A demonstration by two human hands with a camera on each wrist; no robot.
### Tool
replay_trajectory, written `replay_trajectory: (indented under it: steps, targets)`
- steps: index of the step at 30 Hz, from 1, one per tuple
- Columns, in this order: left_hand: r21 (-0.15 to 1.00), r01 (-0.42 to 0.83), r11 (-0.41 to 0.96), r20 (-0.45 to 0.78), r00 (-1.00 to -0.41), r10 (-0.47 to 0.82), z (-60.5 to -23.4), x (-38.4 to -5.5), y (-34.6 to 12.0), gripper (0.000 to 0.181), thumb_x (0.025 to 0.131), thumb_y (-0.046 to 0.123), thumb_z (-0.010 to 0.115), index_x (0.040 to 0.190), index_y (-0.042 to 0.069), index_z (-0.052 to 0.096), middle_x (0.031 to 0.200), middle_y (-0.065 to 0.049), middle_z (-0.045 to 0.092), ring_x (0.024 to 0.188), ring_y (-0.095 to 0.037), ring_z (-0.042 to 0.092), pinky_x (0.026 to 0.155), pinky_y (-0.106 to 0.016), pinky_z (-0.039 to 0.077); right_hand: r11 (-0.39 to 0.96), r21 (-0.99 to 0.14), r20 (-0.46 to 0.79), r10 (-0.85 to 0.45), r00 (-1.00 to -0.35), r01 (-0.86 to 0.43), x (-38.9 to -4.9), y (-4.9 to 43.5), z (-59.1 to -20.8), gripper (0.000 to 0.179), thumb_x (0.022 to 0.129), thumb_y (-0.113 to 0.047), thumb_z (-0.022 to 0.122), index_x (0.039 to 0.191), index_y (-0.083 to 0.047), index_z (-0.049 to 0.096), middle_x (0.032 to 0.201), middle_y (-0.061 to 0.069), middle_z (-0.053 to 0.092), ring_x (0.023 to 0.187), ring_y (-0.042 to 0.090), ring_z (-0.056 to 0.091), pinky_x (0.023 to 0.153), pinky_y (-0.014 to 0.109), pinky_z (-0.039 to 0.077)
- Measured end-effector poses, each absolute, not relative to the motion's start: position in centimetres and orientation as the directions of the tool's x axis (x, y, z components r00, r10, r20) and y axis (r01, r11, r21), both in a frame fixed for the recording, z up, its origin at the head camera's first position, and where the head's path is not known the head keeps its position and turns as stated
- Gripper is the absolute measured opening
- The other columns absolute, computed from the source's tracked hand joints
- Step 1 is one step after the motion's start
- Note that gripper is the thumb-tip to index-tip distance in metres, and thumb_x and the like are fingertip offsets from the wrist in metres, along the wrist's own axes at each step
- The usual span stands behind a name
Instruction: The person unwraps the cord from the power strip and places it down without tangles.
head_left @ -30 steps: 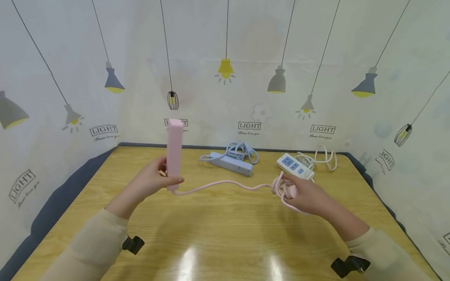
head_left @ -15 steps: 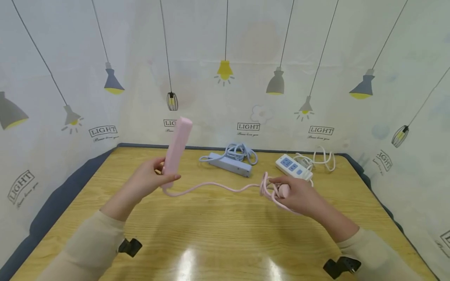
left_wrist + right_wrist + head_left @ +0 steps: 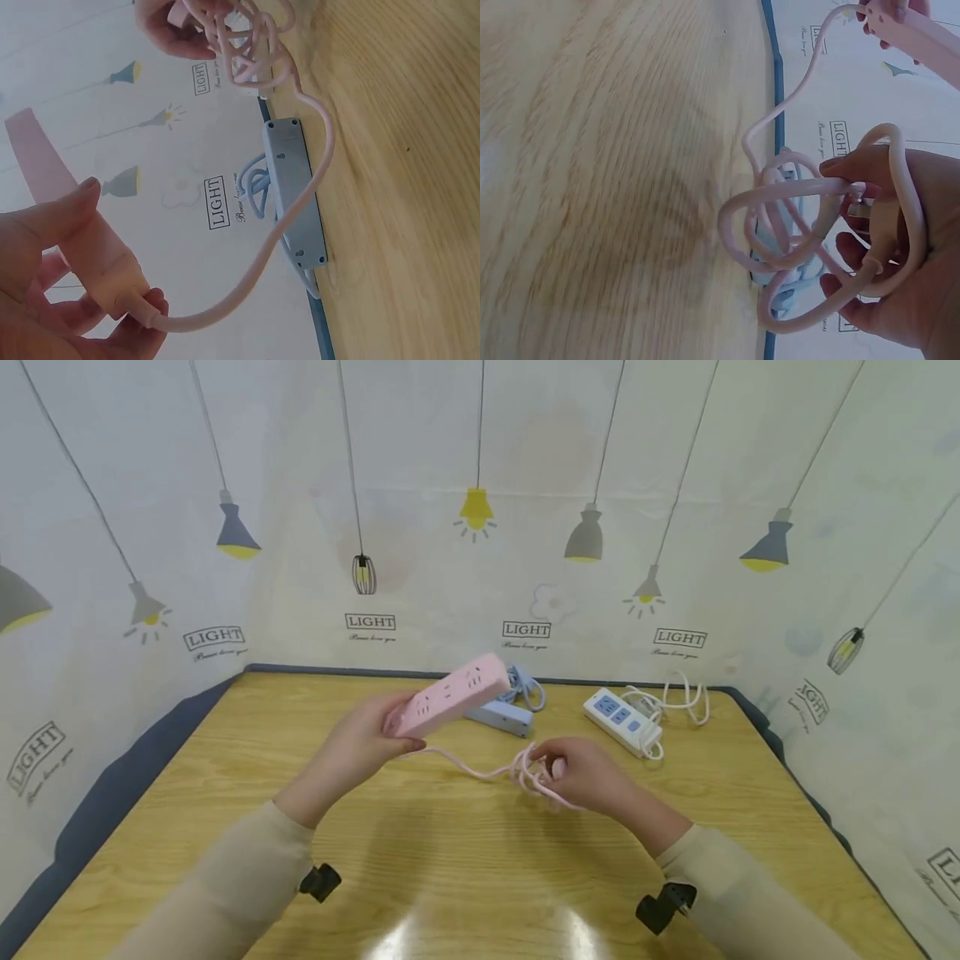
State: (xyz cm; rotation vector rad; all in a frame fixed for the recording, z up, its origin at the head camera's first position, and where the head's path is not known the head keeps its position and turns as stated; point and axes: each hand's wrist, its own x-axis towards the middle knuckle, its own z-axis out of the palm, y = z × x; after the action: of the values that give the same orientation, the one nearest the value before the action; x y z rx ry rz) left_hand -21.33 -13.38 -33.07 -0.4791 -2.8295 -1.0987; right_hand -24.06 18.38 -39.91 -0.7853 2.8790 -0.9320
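Note:
A pink power strip is tilted in the air, its socket face showing in the head view. My left hand grips its cord end, thumb on one side and fingers on the other. From that end the pink cord runs across to a loose bundle of loops. My right hand holds this bundle with the pink plug against the palm, and one loop passes over the back of the thumb in the right wrist view. Both hands are above the wooden table.
Behind the pink strip lies a blue power strip with its coiled blue cord, partly hidden in the head view. A white power strip with blue sockets and a white cord lies at the back right. A patterned curtain hangs behind.
The pink power strip has swung from upright to leaning right, and its sockets have come into view. My left hand has moved right; my right hand has moved left with the cord bundle.

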Motion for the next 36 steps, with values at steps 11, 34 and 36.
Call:
replay_trajectory:
  steps: [11,34,36]
  targets:
    - [0.466,0.400,0.789,0.272,-0.914,0.303,-34.8,-22.1,-11.1,0.062,0.074,0.016,0.086,0.131,0.012,0.062,0.106,-0.011,0.061,0.091,-0.026,0.055,0.079,-0.041,0.045,0.773,-0.546,0.062,-0.348,-0.935,-0.324,-25.8,17.2,-40.4,0.022,0.080,-0.007,0.072,0.101,-0.012,0.073,0.081,-0.003,0.063,0.074,0.015,0.055,0.069,0.034,0.046]
    - [0.324,0.381,0.866,-0.023,-0.912,0.410,-40.8,-24.8,-11.0,0.056,0.070,0.005,0.085,0.121,0.023,0.067,0.113,-0.013,0.057,0.098,-0.031,0.046,0.084,-0.043,0.040,0.826,-0.398,0.013,-0.430,-0.903,-0.399,-27.1,16.6,-41.4,0.033,0.092,-0.020,0.068,0.121,-0.008,0.058,0.101,0.006,0.064,0.091,0.020,0.060,0.082,0.040,0.050]
    - [0.324,0.383,0.865,-0.044,-0.908,0.418,-41.2,-25.1,-10.8,0.055,0.071,0.006,0.084,0.121,0.023,0.066,0.114,-0.015,0.056,0.098,-0.032,0.046,0.084,-0.044,0.040,0.829,-0.412,0.013,-0.411,-0.912,-0.379,-27.2,16.1,-41.6,0.035,0.091,-0.021,0.069,0.121,-0.007,0.058,0.100,0.006,0.064,0.089,0.020,0.060,0.081,0.040,0.050]
